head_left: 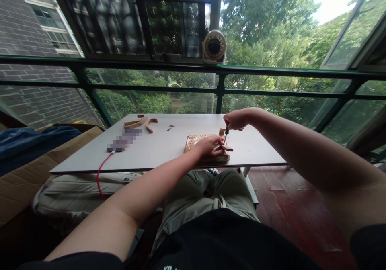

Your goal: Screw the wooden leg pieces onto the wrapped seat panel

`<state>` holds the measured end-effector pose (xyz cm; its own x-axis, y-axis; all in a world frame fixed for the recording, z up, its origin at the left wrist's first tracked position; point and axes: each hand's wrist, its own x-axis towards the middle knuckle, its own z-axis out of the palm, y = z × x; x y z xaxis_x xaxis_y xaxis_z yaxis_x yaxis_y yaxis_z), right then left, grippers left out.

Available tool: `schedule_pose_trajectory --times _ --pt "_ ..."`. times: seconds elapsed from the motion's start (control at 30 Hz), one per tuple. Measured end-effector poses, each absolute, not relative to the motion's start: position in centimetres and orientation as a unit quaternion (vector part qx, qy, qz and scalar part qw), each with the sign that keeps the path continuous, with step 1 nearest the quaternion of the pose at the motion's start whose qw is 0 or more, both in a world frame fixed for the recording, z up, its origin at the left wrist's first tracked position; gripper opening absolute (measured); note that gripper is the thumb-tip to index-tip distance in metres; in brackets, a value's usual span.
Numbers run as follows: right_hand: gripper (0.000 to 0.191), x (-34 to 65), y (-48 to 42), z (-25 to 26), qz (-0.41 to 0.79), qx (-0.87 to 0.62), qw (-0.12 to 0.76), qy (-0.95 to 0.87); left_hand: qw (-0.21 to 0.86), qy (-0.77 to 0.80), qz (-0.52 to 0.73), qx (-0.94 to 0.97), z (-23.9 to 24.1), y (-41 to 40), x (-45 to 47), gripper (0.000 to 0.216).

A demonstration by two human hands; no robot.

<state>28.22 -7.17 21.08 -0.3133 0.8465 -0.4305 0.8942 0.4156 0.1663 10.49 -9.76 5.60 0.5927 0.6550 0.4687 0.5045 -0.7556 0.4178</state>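
My right hand is closed around the dark handle of a screwdriver, which points downward. Its tip meets a small brown wooden piece, though the exact contact is too small to make out. My left hand grips that wooden piece, fingers closed on it. Both are over a patterned, block-like pad near the front edge of the white table. Partly hidden behind the screwdriver is another curved wooden part.
Curved wooden parts lie at the table's back left, with small metal bits right of them. A pixelated device has a red cable hanging over the front edge. A cardboard box stands left; a round fan-like object is at the window.
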Motion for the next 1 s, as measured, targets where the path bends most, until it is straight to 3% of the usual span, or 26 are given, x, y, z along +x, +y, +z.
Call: schedule_pose_trajectory --times 0.13,0.63,1.0 --pt "0.034 28.3 -7.0 21.6 -0.057 0.539 0.245 0.804 0.120 0.326 0.310 0.885 5.6 -9.7 10.5 0.036" --pt "0.057 27.2 -6.9 21.9 -0.093 0.606 0.250 0.749 0.112 0.329 0.302 0.888 5.5 -9.6 10.5 0.031" --pt "0.050 28.0 -6.2 21.6 -0.114 0.623 0.253 0.731 0.097 0.342 0.294 0.887 5.6 -9.7 10.4 0.033"
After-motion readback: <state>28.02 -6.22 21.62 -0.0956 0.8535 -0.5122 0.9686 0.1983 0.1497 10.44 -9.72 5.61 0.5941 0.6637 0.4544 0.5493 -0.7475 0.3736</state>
